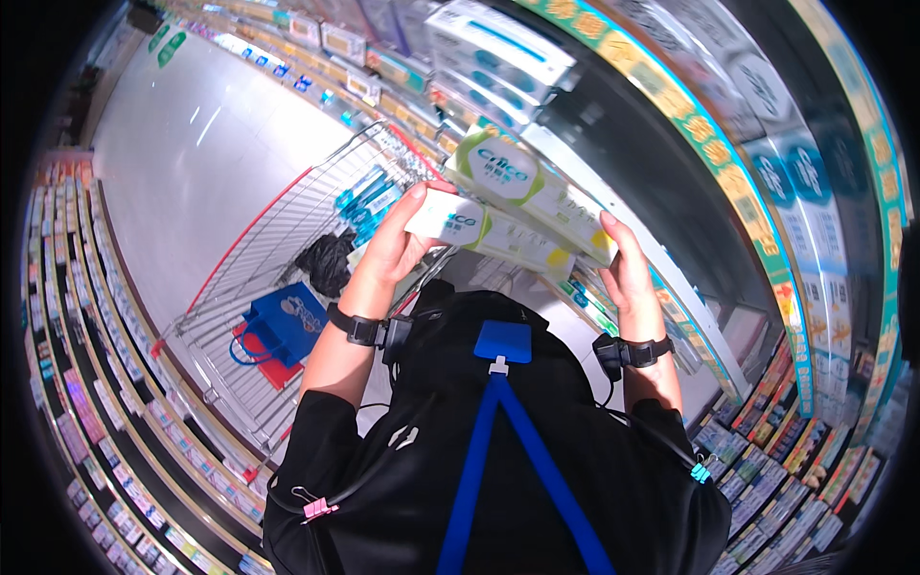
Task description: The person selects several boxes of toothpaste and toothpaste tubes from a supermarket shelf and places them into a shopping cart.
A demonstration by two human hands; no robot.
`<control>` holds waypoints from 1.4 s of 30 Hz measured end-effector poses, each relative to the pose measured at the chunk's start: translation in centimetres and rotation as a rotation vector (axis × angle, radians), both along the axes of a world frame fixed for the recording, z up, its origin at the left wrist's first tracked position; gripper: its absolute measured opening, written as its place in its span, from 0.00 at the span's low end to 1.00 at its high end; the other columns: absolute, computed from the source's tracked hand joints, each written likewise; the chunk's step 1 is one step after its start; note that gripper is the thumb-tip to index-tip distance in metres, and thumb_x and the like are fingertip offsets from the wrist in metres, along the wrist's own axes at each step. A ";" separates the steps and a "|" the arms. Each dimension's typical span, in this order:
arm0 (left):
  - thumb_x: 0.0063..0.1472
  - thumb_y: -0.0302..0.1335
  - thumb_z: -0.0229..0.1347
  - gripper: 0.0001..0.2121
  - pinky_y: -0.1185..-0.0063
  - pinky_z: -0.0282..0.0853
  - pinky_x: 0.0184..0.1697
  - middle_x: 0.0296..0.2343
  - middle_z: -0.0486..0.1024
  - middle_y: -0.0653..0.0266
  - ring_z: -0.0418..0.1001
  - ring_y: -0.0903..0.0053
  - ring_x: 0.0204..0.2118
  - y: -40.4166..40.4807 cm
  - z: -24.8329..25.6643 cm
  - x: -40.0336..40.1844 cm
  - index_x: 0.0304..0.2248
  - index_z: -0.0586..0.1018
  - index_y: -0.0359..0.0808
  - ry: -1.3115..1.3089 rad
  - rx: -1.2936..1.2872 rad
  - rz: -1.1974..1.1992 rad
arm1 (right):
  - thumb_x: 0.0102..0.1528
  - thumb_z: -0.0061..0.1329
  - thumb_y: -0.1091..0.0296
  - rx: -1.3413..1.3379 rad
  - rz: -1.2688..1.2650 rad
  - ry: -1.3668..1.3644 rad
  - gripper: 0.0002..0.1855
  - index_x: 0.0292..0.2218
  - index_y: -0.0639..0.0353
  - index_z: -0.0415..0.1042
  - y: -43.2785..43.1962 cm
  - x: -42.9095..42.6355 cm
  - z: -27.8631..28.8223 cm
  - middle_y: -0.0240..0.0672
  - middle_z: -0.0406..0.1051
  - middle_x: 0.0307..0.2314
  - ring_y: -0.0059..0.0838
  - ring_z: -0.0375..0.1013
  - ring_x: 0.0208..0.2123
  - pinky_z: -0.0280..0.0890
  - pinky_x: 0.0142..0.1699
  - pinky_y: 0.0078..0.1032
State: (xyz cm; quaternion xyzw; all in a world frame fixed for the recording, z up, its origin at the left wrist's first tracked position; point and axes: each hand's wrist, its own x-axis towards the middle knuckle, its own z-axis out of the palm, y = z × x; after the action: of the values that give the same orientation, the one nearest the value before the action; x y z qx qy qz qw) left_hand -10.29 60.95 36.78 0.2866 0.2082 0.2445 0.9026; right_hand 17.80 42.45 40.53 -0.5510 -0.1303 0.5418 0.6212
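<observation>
Two long white-and-green toothpaste boxes lie side by side across my hands. The nearer box (496, 233) has its left end gripped by my left hand (402, 241), thumb over its top. The farther box (532, 183) is larger in view, and my right hand (625, 262) presses its right end, thumb on the corner. Whether my right fingers also touch the nearer box cannot be told. Left of the boxes stands a wire shopping cart (241, 241) with a red rim. In it are blue-and-white packs (370, 205), a black plastic bag (325, 264) and a blue bag (291, 323).
Store shelving with boxed goods (496, 57) rises ahead and on the right, its yellow-and-green label strip (719, 154) curving past. A white shelf edge (647, 269) runs close to my right hand. More stocked shelves (108, 359) stand at the left beyond the tiled floor (194, 129).
</observation>
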 end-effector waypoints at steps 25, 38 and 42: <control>0.67 0.38 0.52 0.24 0.62 0.76 0.50 0.50 0.72 0.54 0.75 0.61 0.50 -5.3 -22.2 -21.7 0.57 0.65 0.35 0.231 -0.671 0.469 | 0.53 0.56 0.41 -0.699 1.022 -0.180 0.42 0.59 0.62 0.64 16.9 -19.1 -17.9 0.37 0.74 0.42 0.27 0.73 0.40 0.70 0.43 0.28; 0.65 0.47 0.51 0.22 0.72 0.76 0.41 0.42 0.75 0.62 0.75 0.68 0.41 -9.5 -36.9 -21.2 0.52 0.71 0.42 0.410 -0.886 0.406 | 0.53 0.46 0.55 -0.634 1.022 -0.882 0.30 0.53 0.65 0.68 14.4 -23.2 -30.5 0.57 0.72 0.45 0.54 0.72 0.49 0.66 0.54 0.39; 0.65 0.44 0.52 0.20 0.70 0.73 0.39 0.38 0.74 0.62 0.74 0.69 0.38 -9.0 -38.6 -22.3 0.50 0.71 0.41 0.576 -0.822 0.271 | 0.54 0.46 0.56 -0.560 1.101 -0.830 0.23 0.47 0.62 0.75 16.3 -21.4 -28.8 0.52 0.76 0.40 0.51 0.75 0.43 0.69 0.50 0.40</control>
State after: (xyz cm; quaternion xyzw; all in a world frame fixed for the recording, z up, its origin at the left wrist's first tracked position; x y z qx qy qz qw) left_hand -32.56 52.00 -1.85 -0.0657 0.5623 0.1685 0.8069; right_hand -3.58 58.74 11.77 -0.7032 -0.4685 0.5348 -0.0042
